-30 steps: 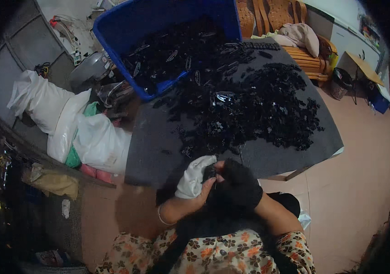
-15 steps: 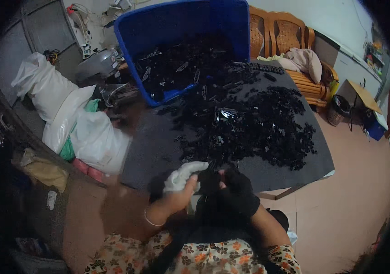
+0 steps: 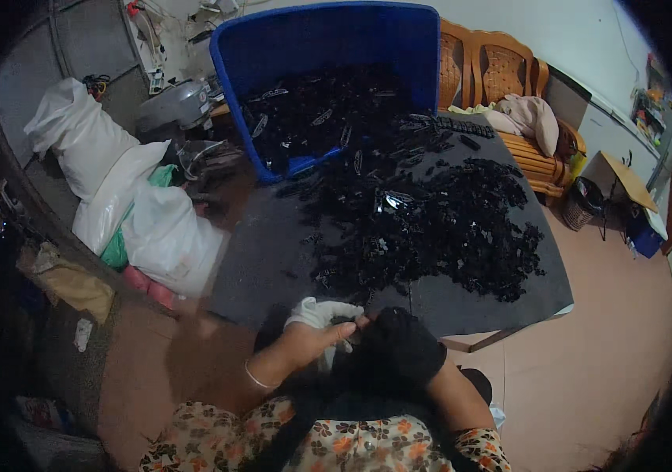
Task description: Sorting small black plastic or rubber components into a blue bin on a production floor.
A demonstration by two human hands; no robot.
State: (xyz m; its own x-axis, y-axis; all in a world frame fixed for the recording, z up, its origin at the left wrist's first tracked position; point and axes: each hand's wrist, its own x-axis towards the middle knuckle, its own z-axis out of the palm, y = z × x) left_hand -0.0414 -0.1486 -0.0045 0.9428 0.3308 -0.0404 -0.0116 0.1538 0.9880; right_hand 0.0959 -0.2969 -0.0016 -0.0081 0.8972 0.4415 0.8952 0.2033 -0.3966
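Evidently light, soft white cloth (image 3: 322, 313), pinched by bare left hand (image 3: 316, 342) and black-gloved right hand (image 3: 399, 346) just below table (image 3: 478, 311) edge.

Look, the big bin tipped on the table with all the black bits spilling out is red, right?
Not quite. In the head view the big bin is blue, not red. The rest holds: it lies tipped on the table, and the black bits spill out of it across the dark top.
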